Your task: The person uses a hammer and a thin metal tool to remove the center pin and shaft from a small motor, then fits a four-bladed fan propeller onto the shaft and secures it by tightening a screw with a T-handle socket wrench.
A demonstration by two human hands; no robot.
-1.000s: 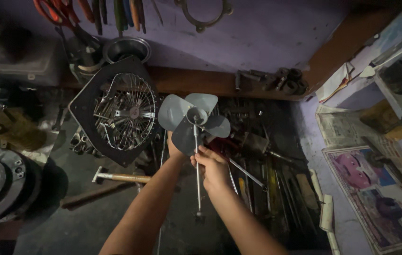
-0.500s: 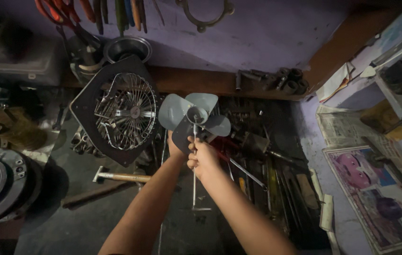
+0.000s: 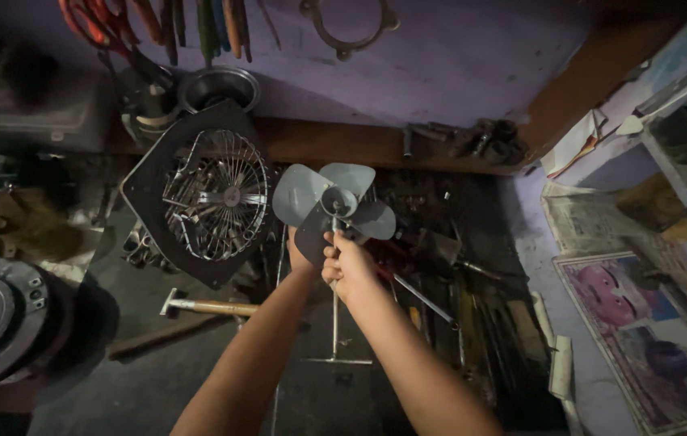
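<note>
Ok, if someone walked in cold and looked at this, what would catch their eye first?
Most striking is the grey fan blade at centre, held up over the cluttered bench by both hands, the right hand gripping the metal rod below its hub and the left hand behind a blade. To its left leans a square black fan frame with a wire grille, and a hammer lies below that.

We see the fan blade (image 3: 334, 203) at frame centre, wire guard (image 3: 216, 194) to its left, hammer (image 3: 206, 307) lower left.
</note>
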